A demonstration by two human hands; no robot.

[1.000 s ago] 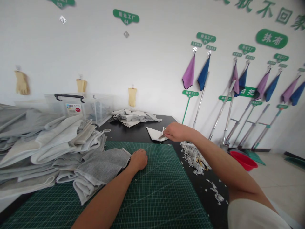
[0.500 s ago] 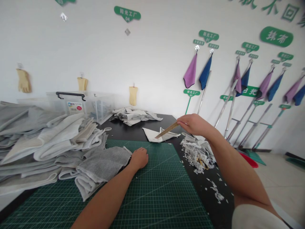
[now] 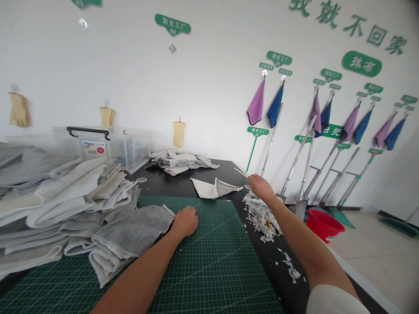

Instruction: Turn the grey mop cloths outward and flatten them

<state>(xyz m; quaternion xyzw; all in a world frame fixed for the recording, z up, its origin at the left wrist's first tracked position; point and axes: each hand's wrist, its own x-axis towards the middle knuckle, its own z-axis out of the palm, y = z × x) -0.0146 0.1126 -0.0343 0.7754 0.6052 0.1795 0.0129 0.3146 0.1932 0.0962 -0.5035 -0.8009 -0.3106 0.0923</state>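
Note:
My left hand (image 3: 185, 221) lies on the green cutting mat (image 3: 212, 253), fingers resting on the surface and holding nothing. Right beside it is a folded grey cloth (image 3: 132, 229). Above the mat's far right corner, my right hand (image 3: 261, 186) is closed on one end of a ruler (image 3: 241, 172), seen nearly edge-on as a thin pale strip. A white and grey cloth piece (image 3: 209, 188) sits just past the mat's far edge, with part of it standing up in a fold.
A large heap of grey and white cloths (image 3: 62, 196) covers the left side. Behind stand a clear plastic box (image 3: 131, 148) and a smaller cloth pile (image 3: 178, 161). White scraps (image 3: 262, 220) lie on the black table's right. A red bucket (image 3: 324, 224) stands on the floor.
My right hand has lifted the ruler off the white and grey cloth piece, tilting its free end up. The left hand stays on the mat. The view has turned slightly right.

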